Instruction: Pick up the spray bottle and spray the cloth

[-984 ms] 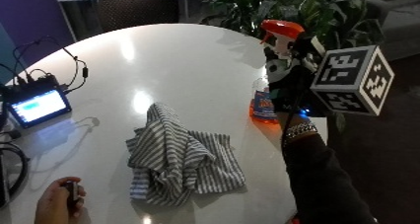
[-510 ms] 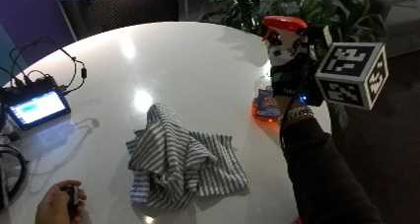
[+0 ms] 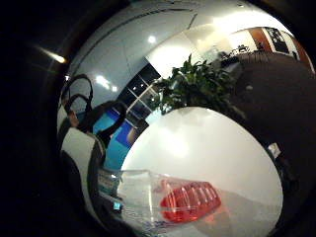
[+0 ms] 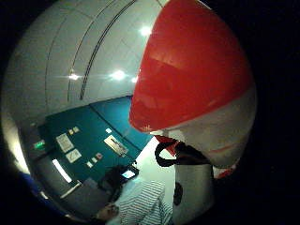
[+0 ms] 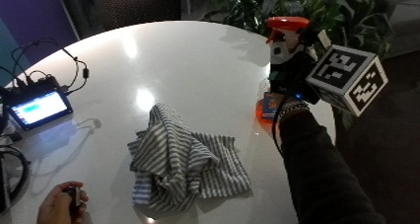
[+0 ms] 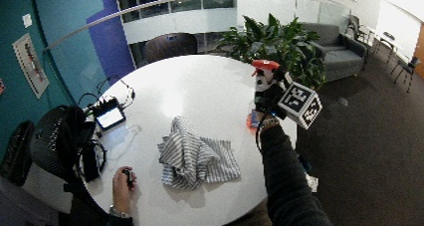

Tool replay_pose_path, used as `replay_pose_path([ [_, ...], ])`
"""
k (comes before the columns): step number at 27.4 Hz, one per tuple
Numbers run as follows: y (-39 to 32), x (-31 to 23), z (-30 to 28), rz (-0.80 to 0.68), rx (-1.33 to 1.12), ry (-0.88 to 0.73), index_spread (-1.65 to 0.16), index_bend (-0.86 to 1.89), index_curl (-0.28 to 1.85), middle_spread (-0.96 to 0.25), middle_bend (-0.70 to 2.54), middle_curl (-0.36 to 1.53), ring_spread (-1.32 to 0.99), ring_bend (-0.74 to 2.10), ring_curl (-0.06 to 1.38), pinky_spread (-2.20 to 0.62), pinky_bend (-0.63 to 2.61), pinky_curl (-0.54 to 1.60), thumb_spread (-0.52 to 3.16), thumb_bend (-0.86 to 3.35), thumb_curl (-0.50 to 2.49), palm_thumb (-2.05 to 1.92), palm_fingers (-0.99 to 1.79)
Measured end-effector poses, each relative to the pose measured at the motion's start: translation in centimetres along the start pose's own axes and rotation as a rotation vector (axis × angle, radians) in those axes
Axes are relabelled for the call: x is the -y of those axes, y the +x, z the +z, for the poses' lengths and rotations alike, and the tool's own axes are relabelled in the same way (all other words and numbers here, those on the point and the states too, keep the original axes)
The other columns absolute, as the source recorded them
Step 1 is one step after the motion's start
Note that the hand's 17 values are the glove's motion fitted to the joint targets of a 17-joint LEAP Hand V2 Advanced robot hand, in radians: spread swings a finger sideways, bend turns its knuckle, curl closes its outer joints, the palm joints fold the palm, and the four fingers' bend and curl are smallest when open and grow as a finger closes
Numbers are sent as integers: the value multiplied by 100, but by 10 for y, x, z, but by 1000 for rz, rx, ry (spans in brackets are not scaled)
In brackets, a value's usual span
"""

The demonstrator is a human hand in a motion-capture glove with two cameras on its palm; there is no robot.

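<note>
The gloved right hand (image 5: 289,73) grips the clear spray bottle with the red-and-white trigger head (image 5: 287,29) above the white round table (image 5: 197,56), and the crumpled grey-striped cloth (image 5: 184,160) lies well apart, so spraying from here risks wetting the table instead.

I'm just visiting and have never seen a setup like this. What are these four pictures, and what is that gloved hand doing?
No robot here: a person at a round white table works with a black-gloved right hand. Two pictures come from cameras beside the table. The two round ones come from tiny cameras on that hand's palm, so the spray bottle looms large in them. The hand grips the bottle, lifted above the table. A striped cloth lies crumpled on the table. The bare hand holds a small dark object.
</note>
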State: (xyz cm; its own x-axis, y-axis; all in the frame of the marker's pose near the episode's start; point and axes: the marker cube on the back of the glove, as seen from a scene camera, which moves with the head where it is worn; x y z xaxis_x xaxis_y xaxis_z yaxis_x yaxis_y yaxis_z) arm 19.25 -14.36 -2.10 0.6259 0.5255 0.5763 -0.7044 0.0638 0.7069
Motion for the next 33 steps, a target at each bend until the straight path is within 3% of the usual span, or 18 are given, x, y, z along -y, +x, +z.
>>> replay_pose_path([
  [4,-3,3,0,-59,8,-22,-29,20,40,-23,46,50,-21,66,47,-27,57,42,78,-2,53,86,144],
  [8,-17,7,-6,-211,-4,-78,-29,20,42,-23,50,52,-22,70,48,-29,59,43,78,-2,54,86,143],
  [20,-111,4,-18,-1010,-218,-221,-29,22,47,-24,55,55,-22,76,50,-31,61,45,77,-3,59,85,140],
  [33,-149,-108,-8,-1688,-313,-255,-30,22,51,-24,56,55,-22,77,50,-32,62,44,73,-3,63,84,139],
])
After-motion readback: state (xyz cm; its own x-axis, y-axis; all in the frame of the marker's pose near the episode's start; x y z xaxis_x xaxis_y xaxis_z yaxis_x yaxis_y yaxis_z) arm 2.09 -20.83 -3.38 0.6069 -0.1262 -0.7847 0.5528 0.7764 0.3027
